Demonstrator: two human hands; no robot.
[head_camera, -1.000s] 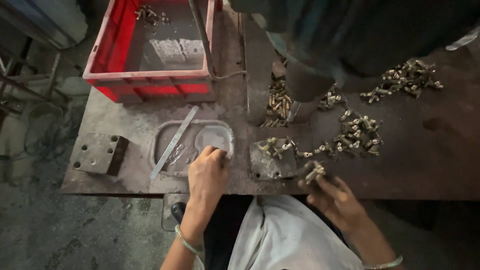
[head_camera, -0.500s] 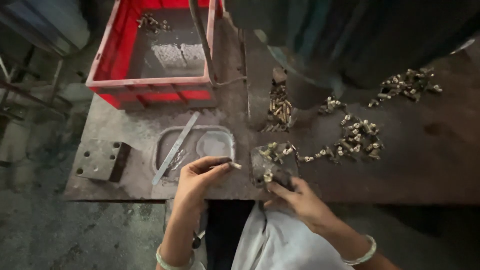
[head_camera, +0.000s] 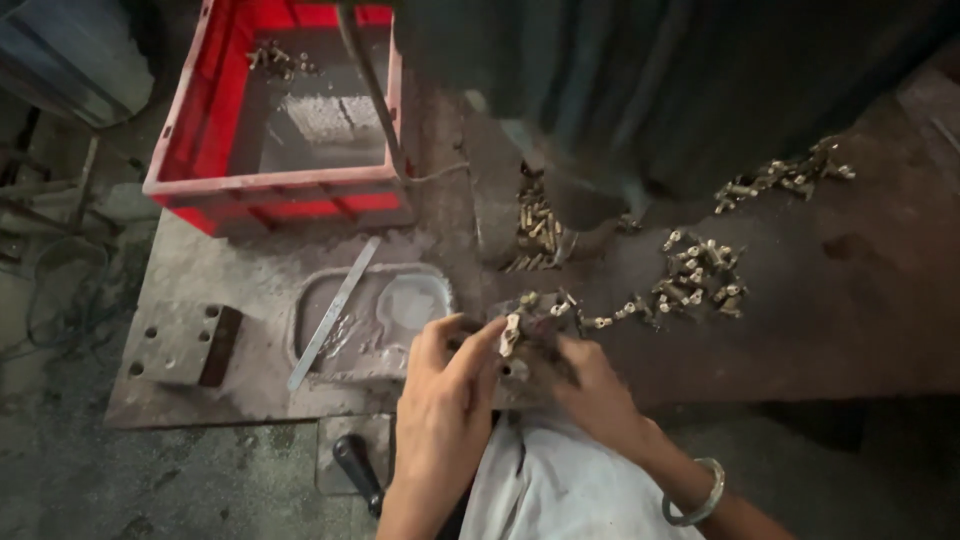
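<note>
Head view of a metal table (head_camera: 830, 300) at its near edge. The left hand (head_camera: 445, 385) and the right hand (head_camera: 590, 390) meet over a small fixture at the table's front. The left grip is pinched on a small brass fitting (head_camera: 511, 333), held upright between thumb and fingertips. The right hand's fingers curl close beside the same fitting; whether its grip is pressed on anything cannot be told. A bangle (head_camera: 700, 495) circles the right wrist. Just left of the hands lies a shallow metal tray (head_camera: 415, 300), with a flat steel strip (head_camera: 333, 312) resting aslant across its left rim. Loose brass fittings (head_camera: 700, 275) lie scattered to the right, well apart from the hands. A red plastic crate (head_camera: 270, 190) stands at the far left, and a drilled steel block (head_camera: 185, 345) sits near the left edge.
</note>
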